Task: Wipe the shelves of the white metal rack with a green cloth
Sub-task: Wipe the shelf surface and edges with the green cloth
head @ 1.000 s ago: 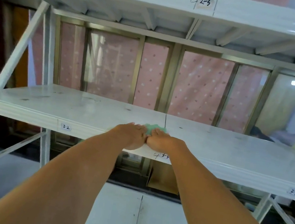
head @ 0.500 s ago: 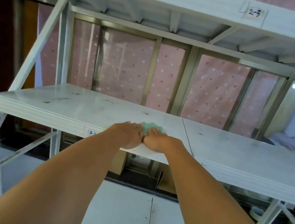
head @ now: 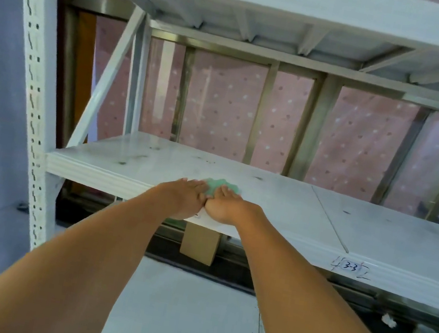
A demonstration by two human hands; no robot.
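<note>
Flatly, left hand point(head: 180, 196) and right hand point(head: 227, 207) — fingers straight, unclenched — press a crumpled green cloth point(head: 221, 184) onto the white metal shelf point(head: 279, 203) at mid-frame; the cloth's long axis is hidden.

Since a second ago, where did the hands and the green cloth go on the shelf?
The left hand and right hand slid the green cloth leftward along the shelf, away from the seam between its boards and the 3-3 label, toward the left post. Nothing was picked up or let go. The hands are flat and side by side as before, pressing the cloth near the front edge.
</note>
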